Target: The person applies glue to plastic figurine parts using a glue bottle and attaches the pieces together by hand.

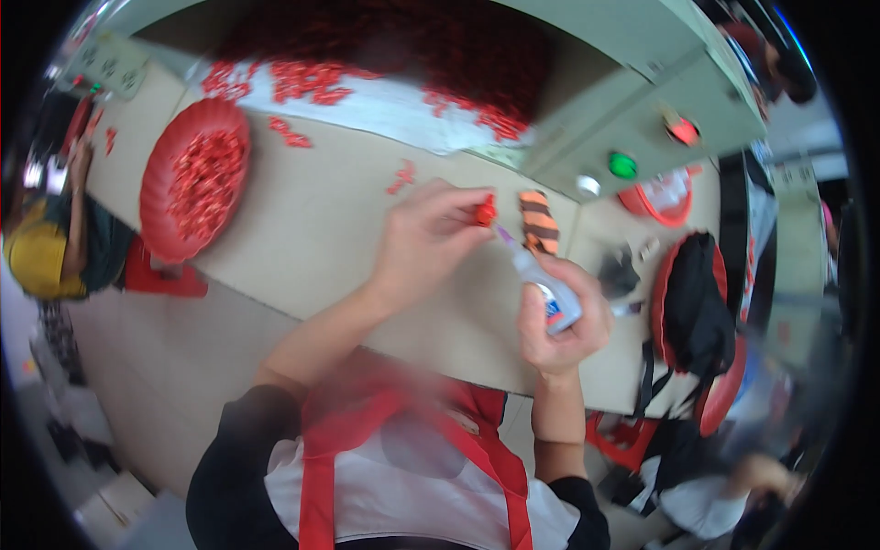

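Between the thumb and fingers of my left hand (423, 236) is a small shiny red piece (485, 212), raised over the table. My right hand (576, 323) grips a translucent squeeze bottle (566, 304) that has a narrow purple tip. The tip points up and left and is close beside the red piece; I cannot tell whether they touch. Just past the bottle, an orange and brown striped object (539, 222) rests on the table (348, 220). A lighter red piece (401, 177) lies on the table beyond my left hand.
At the left, a fluted red tray (154, 206) holds many red pieces. More pieces (307, 82) are heaped on a white sheet beneath the shelf. To the right are a red basket (674, 213) and a black bag (701, 302). People (92, 243) sit on both sides.
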### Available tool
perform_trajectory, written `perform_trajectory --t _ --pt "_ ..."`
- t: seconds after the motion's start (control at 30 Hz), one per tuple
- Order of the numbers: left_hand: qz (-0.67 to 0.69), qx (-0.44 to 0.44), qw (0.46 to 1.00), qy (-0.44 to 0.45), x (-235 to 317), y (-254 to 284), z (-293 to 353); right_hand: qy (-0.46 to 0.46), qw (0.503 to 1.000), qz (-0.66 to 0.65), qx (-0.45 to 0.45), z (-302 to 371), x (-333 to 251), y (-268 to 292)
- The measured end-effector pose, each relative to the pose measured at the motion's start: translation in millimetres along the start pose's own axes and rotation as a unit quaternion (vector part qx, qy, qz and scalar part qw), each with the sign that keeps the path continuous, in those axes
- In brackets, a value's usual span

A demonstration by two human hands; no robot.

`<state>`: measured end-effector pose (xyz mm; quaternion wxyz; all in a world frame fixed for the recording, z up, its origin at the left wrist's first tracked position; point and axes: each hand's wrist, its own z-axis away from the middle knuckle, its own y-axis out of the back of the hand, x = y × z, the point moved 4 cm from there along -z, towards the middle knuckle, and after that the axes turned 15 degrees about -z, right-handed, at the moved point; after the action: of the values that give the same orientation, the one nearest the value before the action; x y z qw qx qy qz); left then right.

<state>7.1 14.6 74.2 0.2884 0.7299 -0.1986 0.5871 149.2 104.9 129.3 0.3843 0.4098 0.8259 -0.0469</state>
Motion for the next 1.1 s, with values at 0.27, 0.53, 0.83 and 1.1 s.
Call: perform_trajectory --t 0.27,0.53,0.83,1.1 --pt "0.448 -0.074 0.854 0.255 -36.2 -2.7 -13.2 -0.378 0.867 -0.308 0.103 1.0 33.3 -19.2" --pt "0.546 -0.092 0.803 0.220 -66.8 -11.2 -24.4 -0.290 0.920 -0.149 -0.216 -79.3 57.1 -145.1" --pt "0.496 -0.169 0.784 0.332 -50.4 -51.7 -4.7 -0.282 0.916 -0.043 -0.281 -137.4 100.4 -276.9" --pt "0.598 -0.165 0.755 0.215 -87.1 -105.2 -0.6 -0.151 0.929 0.105 -0.322 -198.9 119.9 -389.4"
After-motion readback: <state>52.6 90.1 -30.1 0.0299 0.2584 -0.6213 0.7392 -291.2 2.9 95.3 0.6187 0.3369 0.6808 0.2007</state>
